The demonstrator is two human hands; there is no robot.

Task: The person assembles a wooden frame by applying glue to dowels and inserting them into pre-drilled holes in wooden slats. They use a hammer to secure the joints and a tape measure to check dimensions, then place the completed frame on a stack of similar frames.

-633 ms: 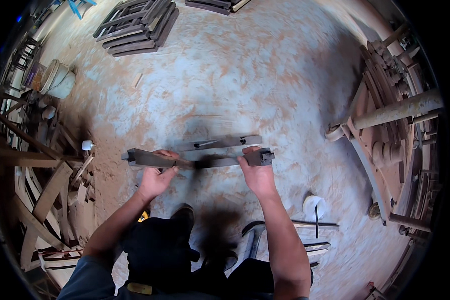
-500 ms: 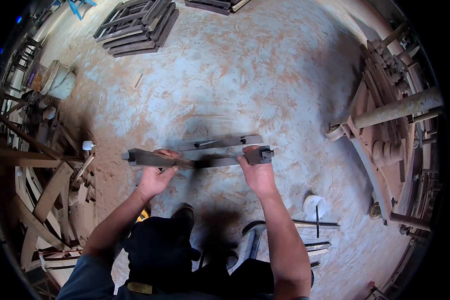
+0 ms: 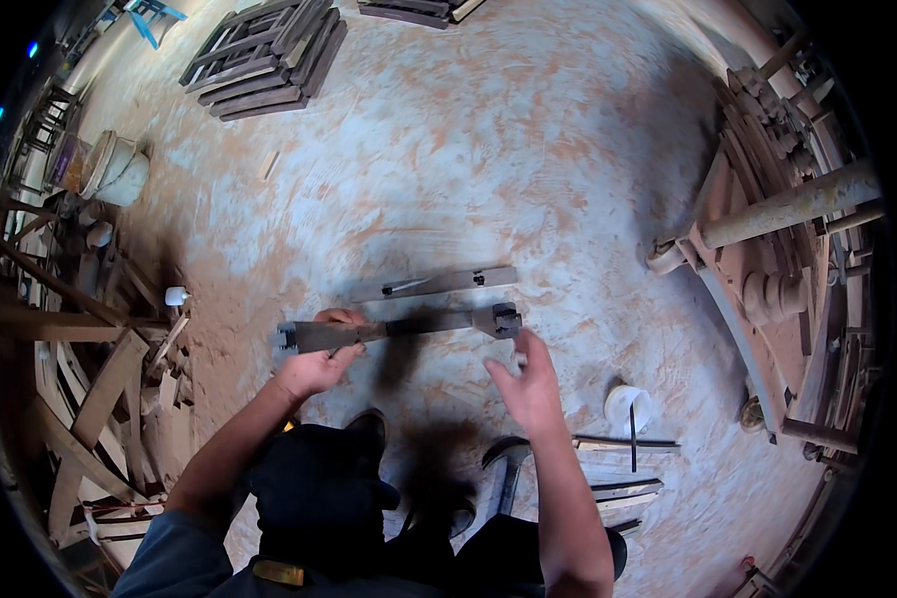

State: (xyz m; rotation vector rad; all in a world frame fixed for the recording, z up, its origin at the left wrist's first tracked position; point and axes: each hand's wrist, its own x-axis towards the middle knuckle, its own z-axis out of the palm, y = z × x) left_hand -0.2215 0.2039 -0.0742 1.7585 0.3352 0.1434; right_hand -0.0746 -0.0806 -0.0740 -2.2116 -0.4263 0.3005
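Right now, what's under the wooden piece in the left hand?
The left hand grips the long wooden piece above bare dusty floor. A second similar piece lies just beyond it. The floor directly beneath it is hidden.

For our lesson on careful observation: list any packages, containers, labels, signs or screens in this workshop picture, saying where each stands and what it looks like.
No labels, signs or screens can be made out; only plain containers show.
White bucket: far left by the wooden clutter, round, pale and dusty.
Small white cup: on the floor right of the right hand, round, with a dark stick in it.
Small white pot: on the floor left of the wooden piece held by the left hand.
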